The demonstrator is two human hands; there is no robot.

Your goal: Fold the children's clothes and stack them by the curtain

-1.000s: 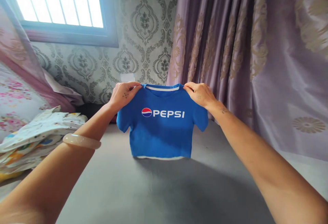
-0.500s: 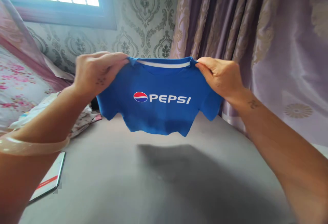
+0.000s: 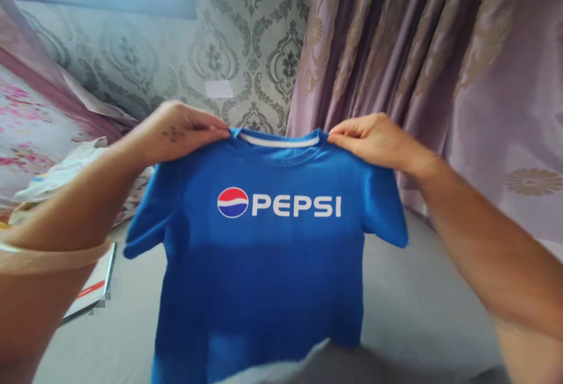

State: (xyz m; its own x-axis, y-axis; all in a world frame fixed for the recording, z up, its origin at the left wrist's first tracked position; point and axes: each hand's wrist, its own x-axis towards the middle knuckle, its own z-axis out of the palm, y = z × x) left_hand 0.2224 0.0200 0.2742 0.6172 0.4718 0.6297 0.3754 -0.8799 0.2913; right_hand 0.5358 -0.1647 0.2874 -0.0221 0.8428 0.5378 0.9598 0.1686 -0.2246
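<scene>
A small blue T-shirt (image 3: 264, 267) with a white PEPSI print and a white neck band hangs in front of me, front side facing me. My left hand (image 3: 176, 132) pinches its left shoulder beside the collar. My right hand (image 3: 373, 138) pinches the other shoulder. Both hands are closed on the cloth and hold the shirt spread above the grey surface (image 3: 431, 308). The shirt's lower hem lies low in the view, partly folded over near the bottom edge. A pale bangle (image 3: 53, 255) sits on my left wrist.
A stack of folded patterned clothes (image 3: 65, 173) lies at the left. A flat white item with a red stripe (image 3: 94, 284) rests on the grey surface beside it. Mauve curtains (image 3: 440, 79) hang at the right, patterned wallpaper (image 3: 229, 38) behind.
The shirt has come much closer to me and lower, now filling the middle of the view. Both hands kept their grip on the shoulders. The view has tilted down.
</scene>
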